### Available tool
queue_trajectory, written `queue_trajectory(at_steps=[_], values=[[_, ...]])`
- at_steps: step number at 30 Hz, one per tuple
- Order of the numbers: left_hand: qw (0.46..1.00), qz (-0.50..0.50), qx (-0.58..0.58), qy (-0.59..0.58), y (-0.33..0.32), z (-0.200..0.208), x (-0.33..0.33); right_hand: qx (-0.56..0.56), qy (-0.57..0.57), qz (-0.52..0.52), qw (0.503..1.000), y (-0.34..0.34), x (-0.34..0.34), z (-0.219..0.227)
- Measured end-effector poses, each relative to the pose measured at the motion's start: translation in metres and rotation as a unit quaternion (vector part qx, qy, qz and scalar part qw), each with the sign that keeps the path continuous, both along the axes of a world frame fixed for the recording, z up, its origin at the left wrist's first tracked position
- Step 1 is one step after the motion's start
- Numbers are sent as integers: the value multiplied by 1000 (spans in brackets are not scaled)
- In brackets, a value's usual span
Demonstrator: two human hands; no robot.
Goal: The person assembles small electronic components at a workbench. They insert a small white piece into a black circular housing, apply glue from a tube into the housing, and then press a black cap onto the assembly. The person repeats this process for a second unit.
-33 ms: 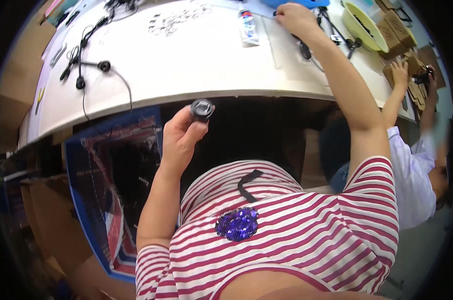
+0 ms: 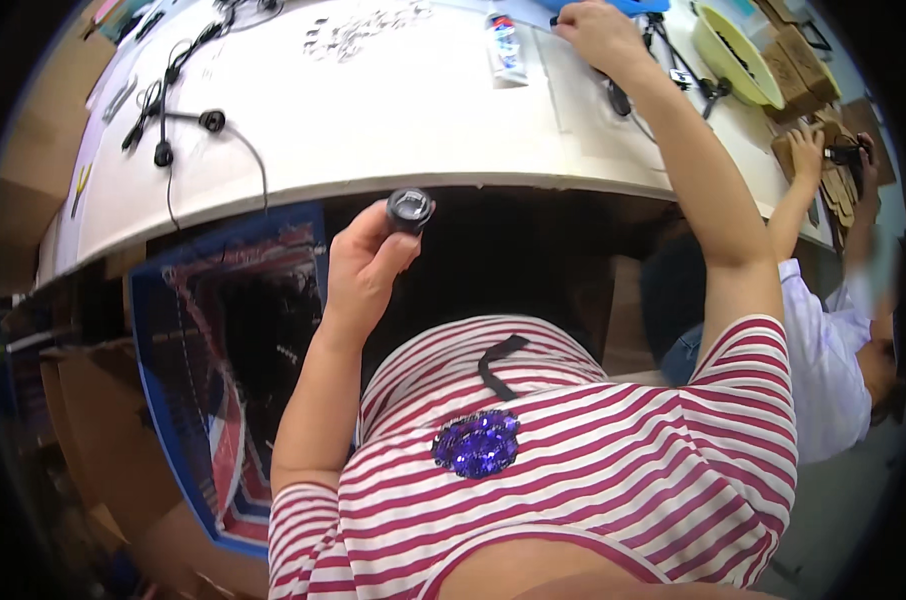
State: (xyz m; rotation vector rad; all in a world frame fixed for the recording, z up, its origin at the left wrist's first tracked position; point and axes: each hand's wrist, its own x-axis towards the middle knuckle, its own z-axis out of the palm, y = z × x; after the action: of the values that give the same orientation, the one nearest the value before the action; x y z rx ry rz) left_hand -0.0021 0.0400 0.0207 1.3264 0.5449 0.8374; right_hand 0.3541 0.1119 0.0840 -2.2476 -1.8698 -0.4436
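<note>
My left hand (image 2: 361,262) is closed around a short black round piece (image 2: 410,207) with a hollow end, much like a cable socket. It is held in front of the table edge, with the open end facing up. My right hand (image 2: 601,38) reaches far across the white table (image 2: 373,150), beside a blue tray (image 2: 628,6). Its fingers are pinched together, with a small dark bit showing at the tips that is too small to name. Just right of that hand lie black cables (image 2: 619,98) with connectors.
At the left lie black cables with round sockets (image 2: 212,121). Small loose parts (image 2: 348,35) and a white-blue tube (image 2: 507,50) are farther back. A yellow basin (image 2: 728,65) stands at right, near a co-worker's hands (image 2: 806,155). A blue crate (image 2: 168,380) stands below the table edge.
The view has shifted slightly, so the table's things sit a little higher and farther right. Both hands keep the same grip.
</note>
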Motion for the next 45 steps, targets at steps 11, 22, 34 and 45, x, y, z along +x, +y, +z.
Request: queue_trajectory(at_steps=[11,22,34,45], values=[[999,-25,-44,-4,-8,-9,-4,28,328,412,849,-115,-162,24],[998,-52,-32,12,-23,2,-8,-47,266,431,861,-128,-169,21],[997,-23,39,62,-32,8,-5,-139,259,321,900,-144,-172,24],[996,-68,56,28,-27,1,-4,-34,283,422,861,-144,-165,20]])
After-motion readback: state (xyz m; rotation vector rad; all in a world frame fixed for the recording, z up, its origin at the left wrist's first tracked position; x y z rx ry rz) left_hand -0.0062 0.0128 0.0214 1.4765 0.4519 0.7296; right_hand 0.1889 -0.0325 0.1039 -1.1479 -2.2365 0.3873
